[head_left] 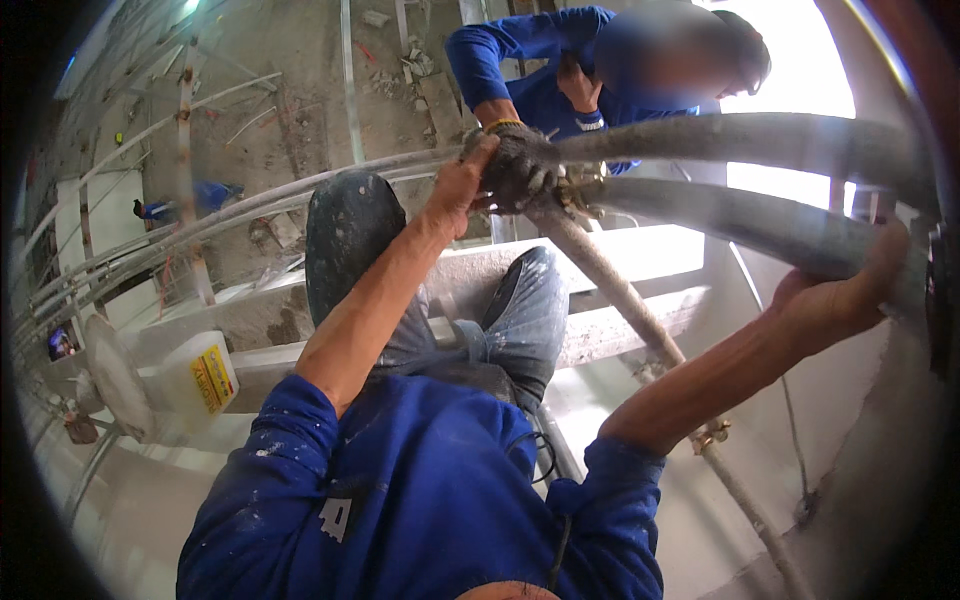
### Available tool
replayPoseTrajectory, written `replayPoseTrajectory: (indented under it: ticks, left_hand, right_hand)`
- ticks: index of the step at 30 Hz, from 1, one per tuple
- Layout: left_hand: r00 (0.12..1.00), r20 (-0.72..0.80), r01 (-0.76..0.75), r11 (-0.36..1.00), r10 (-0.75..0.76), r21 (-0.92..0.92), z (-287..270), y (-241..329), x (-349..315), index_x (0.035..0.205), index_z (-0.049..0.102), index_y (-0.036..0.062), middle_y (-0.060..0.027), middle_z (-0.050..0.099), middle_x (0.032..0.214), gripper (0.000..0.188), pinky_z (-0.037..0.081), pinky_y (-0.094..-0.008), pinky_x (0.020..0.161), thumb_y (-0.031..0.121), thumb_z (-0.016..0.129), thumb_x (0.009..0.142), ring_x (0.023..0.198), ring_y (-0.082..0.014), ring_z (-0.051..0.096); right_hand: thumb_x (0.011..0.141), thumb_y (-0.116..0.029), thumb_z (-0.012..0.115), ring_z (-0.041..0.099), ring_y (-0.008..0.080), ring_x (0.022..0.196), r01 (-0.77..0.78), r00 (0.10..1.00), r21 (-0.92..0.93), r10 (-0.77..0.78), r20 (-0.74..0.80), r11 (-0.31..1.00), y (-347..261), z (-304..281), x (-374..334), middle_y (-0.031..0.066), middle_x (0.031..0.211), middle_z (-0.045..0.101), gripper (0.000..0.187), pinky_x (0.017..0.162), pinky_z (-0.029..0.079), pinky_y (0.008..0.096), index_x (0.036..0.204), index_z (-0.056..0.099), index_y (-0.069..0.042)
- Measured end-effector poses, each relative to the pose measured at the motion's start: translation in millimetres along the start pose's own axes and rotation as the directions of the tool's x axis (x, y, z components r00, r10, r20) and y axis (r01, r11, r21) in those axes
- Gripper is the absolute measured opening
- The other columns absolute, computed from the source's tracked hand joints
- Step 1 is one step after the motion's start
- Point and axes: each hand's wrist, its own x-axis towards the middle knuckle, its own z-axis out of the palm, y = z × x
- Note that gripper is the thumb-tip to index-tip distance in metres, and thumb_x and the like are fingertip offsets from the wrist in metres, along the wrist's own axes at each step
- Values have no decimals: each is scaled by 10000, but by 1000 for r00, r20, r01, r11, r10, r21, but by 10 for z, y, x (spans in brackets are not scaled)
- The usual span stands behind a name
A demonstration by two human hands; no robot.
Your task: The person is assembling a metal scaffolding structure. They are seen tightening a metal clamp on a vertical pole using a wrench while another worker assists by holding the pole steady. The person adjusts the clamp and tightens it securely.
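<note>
My right hand is wrapped round the lower grey scaffold pipe near its right end, the thumb coming up over it. My left hand is closed at the pipe joint, pressed beside a co-worker's dark gloved hand; its fingers seem to hold a scaffold pipe, partly hidden by the glove. Just right of the glove, a metal scaffold clamp sits where the pipes meet. Above the lower pipe runs a second thick pipe. A slanting, crusted pipe drops from the joint toward the lower right.
The co-worker in blue leans in beyond the pipes. A white container with a yellow label stands left of my legs. Pale beams lie below my knees. Far below, another person in blue is on the debris-strewn floor.
</note>
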Motion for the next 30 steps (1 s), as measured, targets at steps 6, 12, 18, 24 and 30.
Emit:
replayPoseTrajectory:
  ticks: [6,12,18,24,30]
  left_hand:
    - [995,75,69,997,-71,19,78,47,142,1253,607,109,-57,676,1164,541,551,-375,887,543,589,931,1043,-180,664]
    - [999,53,-5,999,7,-32,61,-65,285,1206,623,136,-25,688,1124,427,547,-364,894,483,557,967,1009,-160,675]
    - [1000,14,-24,1000,25,-20,85,-64,283,1199,623,149,-23,690,1119,408,552,-359,891,473,568,957,1021,-164,675]
    - [995,-26,-93,996,93,-1,100,-104,278,1184,633,150,-23,682,1101,396,554,-347,853,455,584,937,998,-163,671]
    - [997,-10,-78,997,77,-13,52,-48,236,1113,648,176,6,666,1035,301,563,-328,780,385,638,898,921,-136,671]
  right_hand:
    - [960,-340,610,531,298,1198,-480,847,-104,491,205,871,2125,-909,-1309,200,1315,535,594,1055,410,424,1397,432,20]
    - [1006,-393,539,666,294,1096,-981,18,-129,724,689,147,2679,-625,-2279,203,1196,656,475,873,576,421,1218,532,32]
    - [1011,-391,523,706,294,951,-958,-241,-278,727,644,-71,2216,-116,-1949,209,1190,648,513,716,592,407,1322,490,15]
    - [1002,-341,556,704,211,943,-982,-168,-181,658,734,-49,2350,-44,-2072,152,1152,665,437,673,608,365,1278,553,-1]
    - [994,-332,578,696,204,991,-972,-166,-232,587,792,37,2111,7,-1818,127,1176,668,411,766,631,343,1289,578,-46]
